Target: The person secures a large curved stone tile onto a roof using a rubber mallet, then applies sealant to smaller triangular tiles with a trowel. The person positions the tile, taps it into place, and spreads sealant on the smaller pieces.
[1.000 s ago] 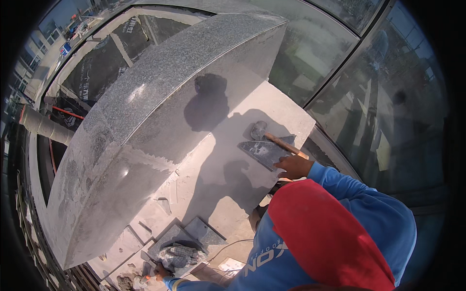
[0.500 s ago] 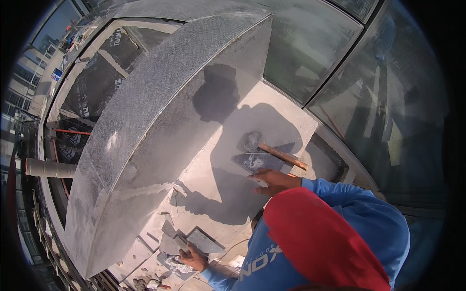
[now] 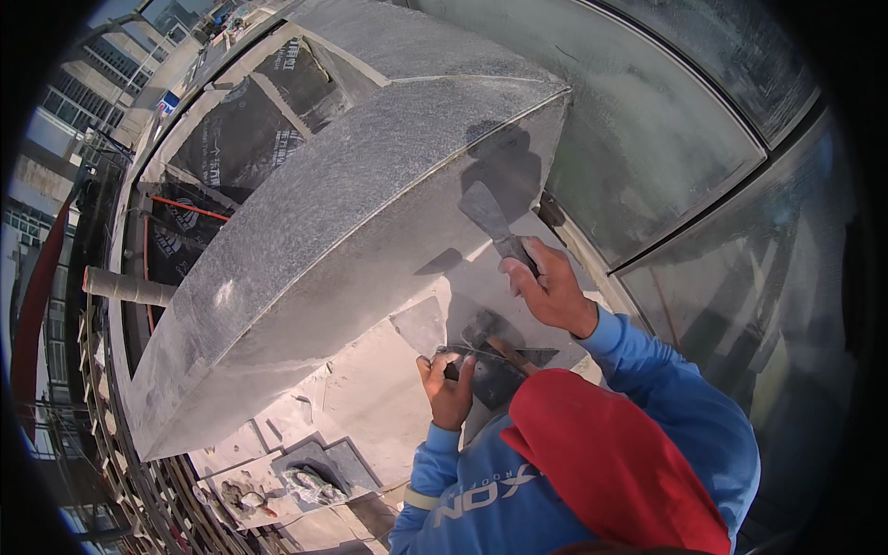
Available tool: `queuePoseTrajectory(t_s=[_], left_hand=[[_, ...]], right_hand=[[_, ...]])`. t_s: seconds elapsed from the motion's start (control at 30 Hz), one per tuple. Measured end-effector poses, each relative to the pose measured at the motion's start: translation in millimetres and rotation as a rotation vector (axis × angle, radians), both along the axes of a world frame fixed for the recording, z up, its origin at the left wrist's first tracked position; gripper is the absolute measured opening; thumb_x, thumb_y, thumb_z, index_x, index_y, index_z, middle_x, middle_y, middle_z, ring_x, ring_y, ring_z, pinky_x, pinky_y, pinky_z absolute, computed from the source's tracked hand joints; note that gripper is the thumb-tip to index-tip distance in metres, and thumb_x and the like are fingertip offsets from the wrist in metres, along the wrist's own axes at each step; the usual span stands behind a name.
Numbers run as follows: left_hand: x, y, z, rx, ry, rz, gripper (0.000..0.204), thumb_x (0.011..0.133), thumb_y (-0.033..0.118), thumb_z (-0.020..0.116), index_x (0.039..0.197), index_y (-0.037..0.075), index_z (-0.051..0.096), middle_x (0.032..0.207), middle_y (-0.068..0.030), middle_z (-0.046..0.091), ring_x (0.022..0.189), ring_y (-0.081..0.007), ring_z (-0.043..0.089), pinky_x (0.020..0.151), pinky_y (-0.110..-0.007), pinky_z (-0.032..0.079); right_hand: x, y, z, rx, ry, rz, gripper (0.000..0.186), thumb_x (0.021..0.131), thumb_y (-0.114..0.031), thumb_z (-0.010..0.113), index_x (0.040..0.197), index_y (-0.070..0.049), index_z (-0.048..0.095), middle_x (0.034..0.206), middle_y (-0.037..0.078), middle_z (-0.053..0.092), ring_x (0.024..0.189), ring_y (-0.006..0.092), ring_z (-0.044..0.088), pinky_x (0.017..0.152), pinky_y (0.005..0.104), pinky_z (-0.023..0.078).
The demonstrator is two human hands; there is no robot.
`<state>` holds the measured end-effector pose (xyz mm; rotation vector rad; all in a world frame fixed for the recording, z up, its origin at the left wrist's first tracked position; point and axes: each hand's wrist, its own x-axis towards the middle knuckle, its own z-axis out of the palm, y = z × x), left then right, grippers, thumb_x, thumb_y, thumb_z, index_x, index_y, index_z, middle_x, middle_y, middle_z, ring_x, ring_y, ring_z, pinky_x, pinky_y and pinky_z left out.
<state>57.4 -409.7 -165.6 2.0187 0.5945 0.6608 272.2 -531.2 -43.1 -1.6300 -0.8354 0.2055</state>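
My right hand (image 3: 552, 289) grips the handle of a putty knife (image 3: 487, 215) and holds its flat blade up against the end of a big grey granite slab (image 3: 342, 231). Lower down, my left hand (image 3: 449, 390) is closed on the edge of a thin dark flat plate (image 3: 504, 359) held level in front of my chest. A tool with a wooden handle (image 3: 499, 344) lies just beneath that plate on the pale stone floor (image 3: 370, 398). Both sleeves are blue, and a red cap brim covers the lower right.
Curved glass panels (image 3: 666, 139) rise close on the right. Grey tile offcuts and a crumpled bag (image 3: 310, 481) lie at the lower left edge. A grey pipe (image 3: 125, 287) and dark membrane (image 3: 240, 139) sit beyond the slab, with a drop to buildings at far left.
My right hand rose from the floor with the putty knife to the slab's end. My left hand came from the offcuts at lower left and took hold of the dark plate.
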Motion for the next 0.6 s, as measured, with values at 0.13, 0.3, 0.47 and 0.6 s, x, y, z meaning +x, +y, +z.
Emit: queuePoseTrajectory(t_s=[0.13, 0.3, 0.47, 0.6], left_hand=[[-10, 1, -31, -0.175, 0.122, 0.052, 0.02, 0.087, 0.02, 0.08, 0.091, 0.004, 0.068, 0.086, -0.0131, 0.051, 0.084, -0.028, 0.048, 0.075, -0.038, 0.042], [-33, 24, -70, -0.101, 0.158, -0.006, 0.022, 0.086, 0.024, 0.08, 0.095, 0.005, 0.071, 0.093, -0.0175, 0.05, 0.083, -0.0316, 0.052, 0.075, -0.04, 0.043], [-53, 44, -99, -0.187, 0.204, 0.004, 0.021, 0.086, 0.023, 0.08, 0.094, 0.006, 0.072, 0.092, -0.0182, 0.051, 0.082, -0.0333, 0.052, 0.072, -0.043, 0.043], [-61, 55, -110, -0.125, 0.177, -0.026, 0.02, 0.086, 0.022, 0.08, 0.092, 0.006, 0.07, 0.091, -0.0183, 0.052, 0.081, -0.0334, 0.051, 0.072, -0.044, 0.042]], right_hand=[[125, 16, 83, -0.264, -0.698, -0.272, 0.044, 0.102, -0.023, 0.063, 0.141, -0.003, 0.059, 0.071, 0.023, 0.062, 0.054, 0.0296, 0.052, 0.058, 0.0373, 0.047], [211, 93, 118, -0.718, -0.977, -0.291, 0.041, 0.103, -0.035, 0.058, 0.132, -0.007, 0.067, 0.085, 0.023, 0.071, 0.079, 0.0421, 0.069, 0.074, 0.0476, 0.055], [235, 138, 121, -0.835, -1.16, -0.195, 0.037, 0.103, -0.034, 0.057, 0.129, -0.009, 0.068, 0.092, 0.018, 0.073, 0.089, 0.0392, 0.069, 0.08, 0.0517, 0.056], [236, 154, 122, -0.911, -1.218, -0.151, 0.034, 0.102, -0.033, 0.059, 0.124, -0.009, 0.069, 0.093, 0.018, 0.073, 0.091, 0.039, 0.07, 0.08, 0.0516, 0.056]])
